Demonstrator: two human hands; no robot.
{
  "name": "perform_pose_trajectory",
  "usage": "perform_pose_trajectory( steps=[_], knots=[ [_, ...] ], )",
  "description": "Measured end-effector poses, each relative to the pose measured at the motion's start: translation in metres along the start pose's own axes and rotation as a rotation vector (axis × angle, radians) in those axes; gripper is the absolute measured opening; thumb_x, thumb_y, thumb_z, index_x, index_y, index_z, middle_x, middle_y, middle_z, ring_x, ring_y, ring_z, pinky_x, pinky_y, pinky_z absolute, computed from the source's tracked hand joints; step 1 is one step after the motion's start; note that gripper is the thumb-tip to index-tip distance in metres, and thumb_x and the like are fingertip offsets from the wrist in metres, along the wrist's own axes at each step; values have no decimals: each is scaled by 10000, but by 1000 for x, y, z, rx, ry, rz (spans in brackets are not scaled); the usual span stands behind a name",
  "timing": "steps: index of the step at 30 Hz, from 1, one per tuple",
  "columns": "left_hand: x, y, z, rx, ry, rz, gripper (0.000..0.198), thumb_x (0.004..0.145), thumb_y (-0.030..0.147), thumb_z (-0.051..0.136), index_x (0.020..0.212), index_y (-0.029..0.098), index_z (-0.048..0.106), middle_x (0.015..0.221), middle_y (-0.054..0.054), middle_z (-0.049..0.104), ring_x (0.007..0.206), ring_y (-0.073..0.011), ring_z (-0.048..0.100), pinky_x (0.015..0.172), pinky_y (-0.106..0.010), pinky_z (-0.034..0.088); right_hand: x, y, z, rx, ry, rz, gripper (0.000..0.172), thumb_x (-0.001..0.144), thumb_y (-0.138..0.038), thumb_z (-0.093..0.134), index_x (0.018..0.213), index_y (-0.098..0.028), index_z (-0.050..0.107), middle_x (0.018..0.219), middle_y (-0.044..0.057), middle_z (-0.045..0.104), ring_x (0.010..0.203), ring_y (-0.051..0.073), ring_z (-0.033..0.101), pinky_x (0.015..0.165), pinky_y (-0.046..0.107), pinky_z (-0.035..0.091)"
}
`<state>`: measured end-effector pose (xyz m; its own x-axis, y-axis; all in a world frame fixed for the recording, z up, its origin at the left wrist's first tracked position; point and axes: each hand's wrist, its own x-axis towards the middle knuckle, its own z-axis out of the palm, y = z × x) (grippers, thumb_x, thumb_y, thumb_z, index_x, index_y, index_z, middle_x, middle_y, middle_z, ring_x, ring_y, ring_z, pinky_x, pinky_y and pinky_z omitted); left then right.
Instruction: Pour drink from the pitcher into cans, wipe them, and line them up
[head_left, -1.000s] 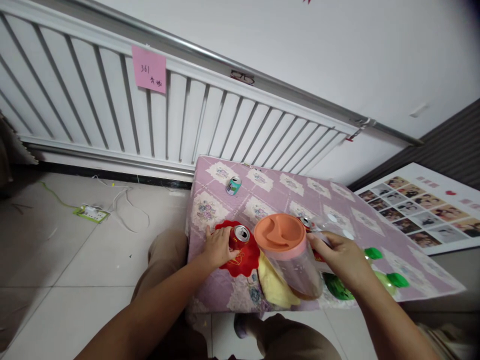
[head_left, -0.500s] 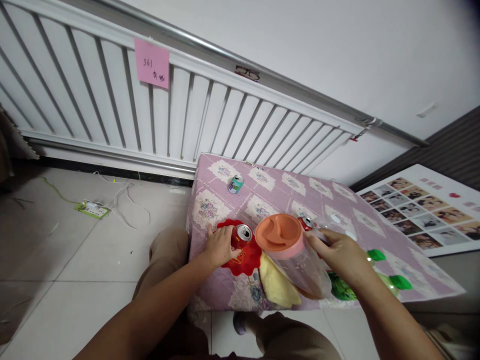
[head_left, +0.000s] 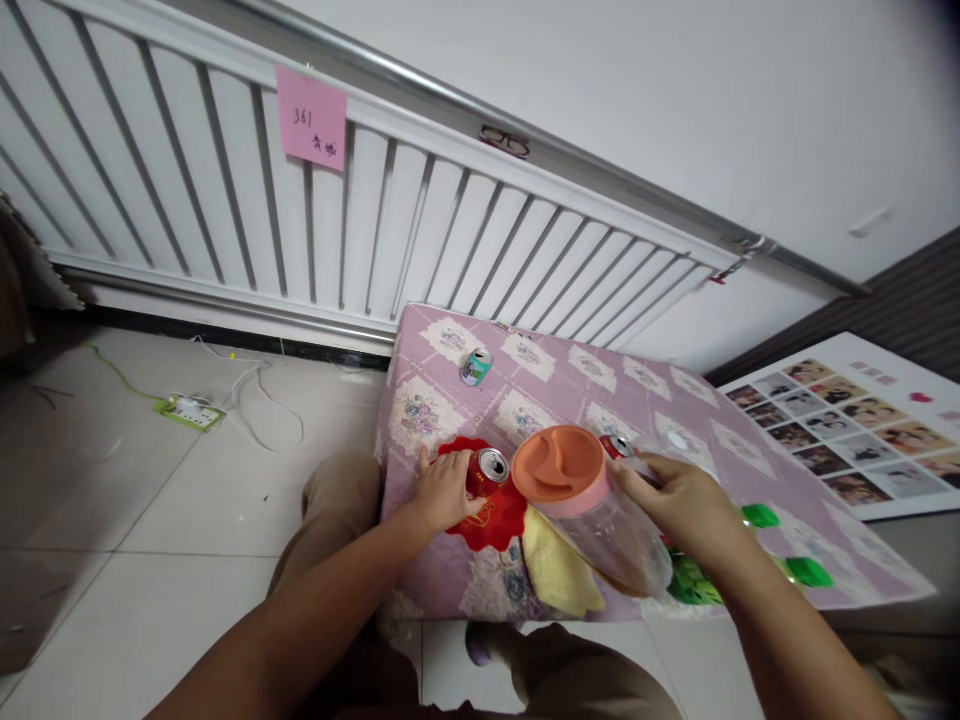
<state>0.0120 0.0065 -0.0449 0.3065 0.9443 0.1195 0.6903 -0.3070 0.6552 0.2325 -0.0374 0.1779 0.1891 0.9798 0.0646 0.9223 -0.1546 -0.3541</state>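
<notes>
My left hand [head_left: 444, 490] is wrapped round an opened red can [head_left: 487, 474], which stands on a red scalloped mat [head_left: 496, 525]. In my right hand [head_left: 686, 500] is the handle of a clear plastic pitcher [head_left: 619, 545] with an orange lid [head_left: 559, 465]. The pitcher is tilted, its lid end close to the can's top; some liquid shows low inside it. Whether anything flows from the spout cannot be seen. Beneath the pitcher lies a yellow cloth [head_left: 559, 570]. A second red can [head_left: 616, 447] shows behind the pitcher, partly hidden.
Farther back on the floral-covered table [head_left: 559, 350] stands a teal can [head_left: 476, 367]. Bottles with green caps [head_left: 808, 572] are at the right, partly behind my right arm. A white radiator [head_left: 442, 220] borders the far side. A power strip [head_left: 189, 412] lies on the floor, and a photo board [head_left: 840, 420] leans at right.
The view has shifted slightly. Both hands keep their grips, and the pitcher stays tilted beside the red can with almost no visible movement.
</notes>
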Motion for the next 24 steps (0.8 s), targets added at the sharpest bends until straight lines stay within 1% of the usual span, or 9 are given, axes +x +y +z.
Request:
perform_pose_trajectory(
  steps=[2,6,9,16,24],
  knots=[
    [0,0,0,0,1,4,705,744,411,801,1338,206,482,1285,-137,670,1228,-353,600,1223,-671,85,1,0,0,2,-10,3,452,741,-630,588,673,-199,707,621,47,693,609,241,653,539,305,456],
    [0,0,-1,0,8,8,710,744,420,799,1337,193,480,1265,-135,678,1214,-356,611,1214,-679,96,2,1,0,-17,-23,-4,454,749,-629,584,676,-200,712,669,70,722,651,258,675,569,315,476],
    [0,0,-1,7,10,9,700,745,426,799,1329,196,486,1264,-134,678,1209,-355,614,1212,-675,106,2,1,0,-42,-15,-2,458,751,-633,584,678,-198,708,692,75,732,641,248,667,564,312,470],
    [-1,1,-3,-5,8,6,685,747,409,802,1321,203,491,1283,-141,675,1200,-345,618,1219,-669,98,2,-2,1,-56,-17,-36,522,761,-701,565,603,-209,632,548,33,607,546,188,563,493,285,394],
    [-2,2,-5,-6,0,3,699,748,409,793,1337,203,477,1286,-131,673,1211,-343,616,1216,-679,102,4,-5,1,-69,-32,-20,562,733,-762,548,613,-217,617,536,17,558,545,185,531,496,295,373]
  ],
)
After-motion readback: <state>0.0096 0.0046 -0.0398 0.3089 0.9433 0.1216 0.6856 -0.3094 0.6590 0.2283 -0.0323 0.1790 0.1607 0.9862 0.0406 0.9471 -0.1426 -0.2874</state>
